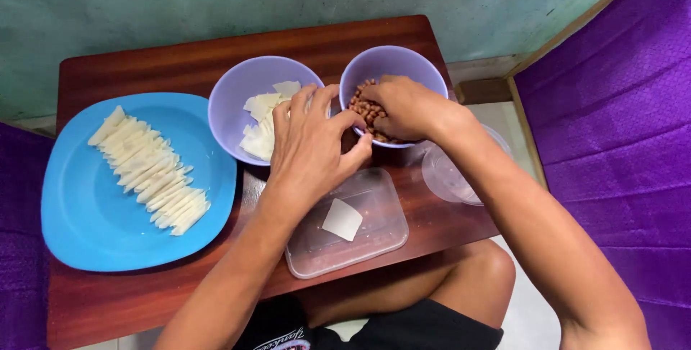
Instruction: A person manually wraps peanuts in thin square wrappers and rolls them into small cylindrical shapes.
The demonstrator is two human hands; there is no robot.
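Observation:
My right hand reaches into a purple bowl of brown peanuts, fingers closed among them. My left hand hovers over the rim of a second purple bowl holding square white wrapper sheets, its fingers spread and its thumb touching the peanut bowl's edge. Below my left hand lies a clear rectangular plastic lid with one white wrapper square on it.
A blue plate at left carries a row of folded white rolls. A round clear lid rests at the right edge of the small brown wooden table. Purple fabric lies to the right. My knee shows beneath.

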